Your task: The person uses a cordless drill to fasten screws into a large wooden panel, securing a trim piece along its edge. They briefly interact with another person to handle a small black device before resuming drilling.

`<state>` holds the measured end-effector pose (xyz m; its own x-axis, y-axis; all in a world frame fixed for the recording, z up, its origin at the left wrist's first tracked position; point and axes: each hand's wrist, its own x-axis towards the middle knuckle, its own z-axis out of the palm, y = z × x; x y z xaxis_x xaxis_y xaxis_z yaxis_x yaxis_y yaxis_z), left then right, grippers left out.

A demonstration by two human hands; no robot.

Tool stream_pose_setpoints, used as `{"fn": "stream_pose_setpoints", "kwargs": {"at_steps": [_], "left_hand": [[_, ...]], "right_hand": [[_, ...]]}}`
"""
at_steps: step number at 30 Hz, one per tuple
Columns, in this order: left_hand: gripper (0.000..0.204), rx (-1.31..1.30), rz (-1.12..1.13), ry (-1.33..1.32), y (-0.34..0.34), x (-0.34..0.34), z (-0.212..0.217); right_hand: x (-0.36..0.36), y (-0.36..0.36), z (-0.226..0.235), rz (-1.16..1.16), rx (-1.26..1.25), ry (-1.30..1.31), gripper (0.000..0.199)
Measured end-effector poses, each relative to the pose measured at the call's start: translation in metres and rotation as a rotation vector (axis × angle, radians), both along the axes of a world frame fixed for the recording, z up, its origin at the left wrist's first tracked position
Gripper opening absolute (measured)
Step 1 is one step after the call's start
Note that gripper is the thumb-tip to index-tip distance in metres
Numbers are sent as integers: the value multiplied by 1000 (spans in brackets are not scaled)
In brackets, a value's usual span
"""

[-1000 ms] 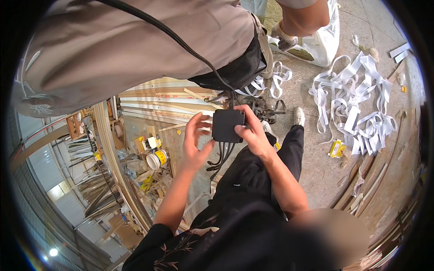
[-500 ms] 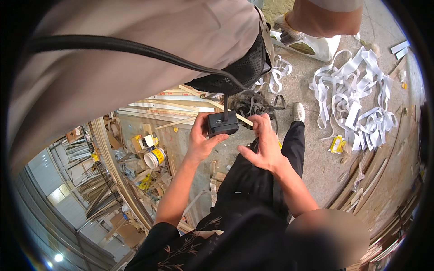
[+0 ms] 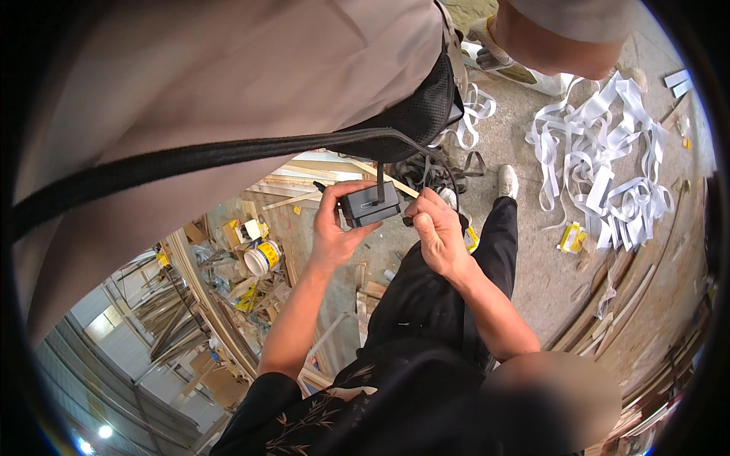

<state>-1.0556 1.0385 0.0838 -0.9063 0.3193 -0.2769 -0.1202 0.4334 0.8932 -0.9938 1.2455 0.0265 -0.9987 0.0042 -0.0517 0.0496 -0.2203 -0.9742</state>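
1. One co-worker in beige clothing (image 3: 251, 83) fills the upper left, with a thick black strap (image 3: 175, 156) running across the cloth toward the middle.
2. One white bucket with a yellow band (image 3: 262, 259) sits among wood scraps and litter, left of the hands.
3. The left hand (image 3: 334, 237) is partly closed around a black box, gripping it with the fingers along the far side and the thumb along the near side.
4. The black box (image 3: 369, 207) is near the centre, held off the floor; a narrow dark strip rises from its slotted face toward a black mesh pouch (image 3: 422, 106).
5. The right hand (image 3: 439, 234), just beside the box, is nearly closed, fingers curled, pinching what looks like a dark cable end (image 3: 408, 222).
6. The co-worker's gloved hand (image 3: 490, 47) is well above, over a pale bag.
7. Tangled white strips (image 3: 601, 159) cover the floor at right, near a yellow packet (image 3: 572, 238).
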Motion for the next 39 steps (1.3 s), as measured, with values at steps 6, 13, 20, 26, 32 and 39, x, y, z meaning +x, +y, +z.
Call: {"fn": "stream_pose_setpoints", "kwargs": {"at_steps": [6, 13, 20, 26, 32, 39], "left_hand": [[69, 54, 90, -145, 1, 2, 4], [61, 260, 203, -335, 5, 1, 14], [58, 226, 237, -319, 13, 2, 22], [59, 196, 252, -323, 20, 5, 30], [85, 410, 337, -546, 12, 12, 22], [89, 673, 227, -799, 19, 14, 17]], "right_hand": [[-3, 0, 4, 18, -119, 5, 28], [1, -3, -8, -7, -170, 131, 23], [1, -1, -9, -16, -166, 159, 21], [4, 3, -8, -37, -180, 170, 22], [7, -6, -6, -110, -370, -3, 22], [2, -23, 9, -152, -308, 80, 21]]}}
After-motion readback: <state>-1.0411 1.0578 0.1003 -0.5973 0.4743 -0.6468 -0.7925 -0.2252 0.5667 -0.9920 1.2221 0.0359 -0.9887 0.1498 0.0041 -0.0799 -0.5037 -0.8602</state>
